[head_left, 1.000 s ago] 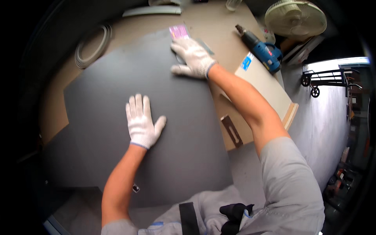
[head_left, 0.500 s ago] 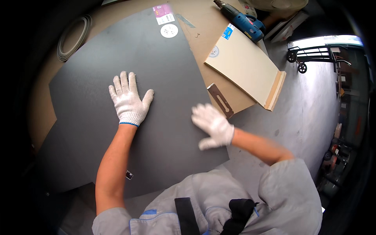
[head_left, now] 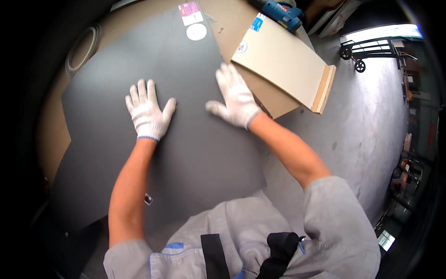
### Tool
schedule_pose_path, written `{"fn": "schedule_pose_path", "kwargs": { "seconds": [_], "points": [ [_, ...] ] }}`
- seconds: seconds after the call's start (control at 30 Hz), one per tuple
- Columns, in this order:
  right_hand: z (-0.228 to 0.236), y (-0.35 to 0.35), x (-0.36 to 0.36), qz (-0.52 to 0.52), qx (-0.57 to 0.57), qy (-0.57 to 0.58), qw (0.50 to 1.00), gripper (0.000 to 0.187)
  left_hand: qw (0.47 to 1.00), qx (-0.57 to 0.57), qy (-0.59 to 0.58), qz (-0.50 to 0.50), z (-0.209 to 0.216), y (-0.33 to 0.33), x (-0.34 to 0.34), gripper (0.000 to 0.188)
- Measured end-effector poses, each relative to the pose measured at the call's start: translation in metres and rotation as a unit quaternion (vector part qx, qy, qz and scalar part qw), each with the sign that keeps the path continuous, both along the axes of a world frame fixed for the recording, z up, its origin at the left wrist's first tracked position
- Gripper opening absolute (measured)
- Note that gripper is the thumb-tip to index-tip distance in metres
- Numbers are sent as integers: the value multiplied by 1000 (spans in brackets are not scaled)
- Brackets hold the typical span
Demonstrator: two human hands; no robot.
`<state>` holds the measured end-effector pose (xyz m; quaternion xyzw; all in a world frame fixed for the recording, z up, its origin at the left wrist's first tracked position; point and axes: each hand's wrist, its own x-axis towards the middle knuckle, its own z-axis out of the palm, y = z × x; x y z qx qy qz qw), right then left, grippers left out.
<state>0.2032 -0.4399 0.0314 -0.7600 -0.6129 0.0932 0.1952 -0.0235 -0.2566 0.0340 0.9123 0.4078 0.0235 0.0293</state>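
Observation:
A large dark grey panel [head_left: 186, 153] lies flat on a brown work surface in front of me. My left hand [head_left: 148, 110], in a white knitted glove, rests on its middle with the fingers spread. Over the panel's right edge is my right hand [head_left: 233, 96], gloved the same way, open, palm down, thumb held apart. Pink and white labels [head_left: 191, 13] and a round white sticker [head_left: 196, 32] mark the panel's far end. Partly covered by my right hand and wrist is a brown slotted piece [head_left: 263, 106] beside that edge.
A cream board [head_left: 278, 60] with a blue label lies to the right, a wooden strip [head_left: 325, 88] along its end. Behind it sits a blue heat gun [head_left: 281, 14]. Coiled edging [head_left: 83, 51] lies far left. A black hand cart [head_left: 371, 49] stands on the grey floor.
My right hand has slid away from me along the panel's right edge, now covering much of the brown slotted piece. My left hand stays on the panel. The whole view has shifted slightly.

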Motion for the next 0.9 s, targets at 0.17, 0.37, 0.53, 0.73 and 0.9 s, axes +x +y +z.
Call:
{"fn": "schedule_pose_path", "kwargs": {
  "seconds": [0.17,0.37,0.53,0.73,0.9],
  "points": [
    [6,-111,-67,-56,-44,86,994,102,999,17,-3,32,-10,6,-16,87],
    [6,-239,-120,-56,-119,34,991,110,999,25,-25,24,-8,5,-14,88],
    [8,-49,-44,-69,-51,10,996,104,1000,-2,-31,4,-4,7,-11,93],
    [9,184,49,-88,-2,-57,995,101,997,-71,-27,-26,4,9,-12,99],
    [-1,290,93,-149,-51,-52,986,109,994,-102,-29,-37,4,9,-12,104]
  ]
}}
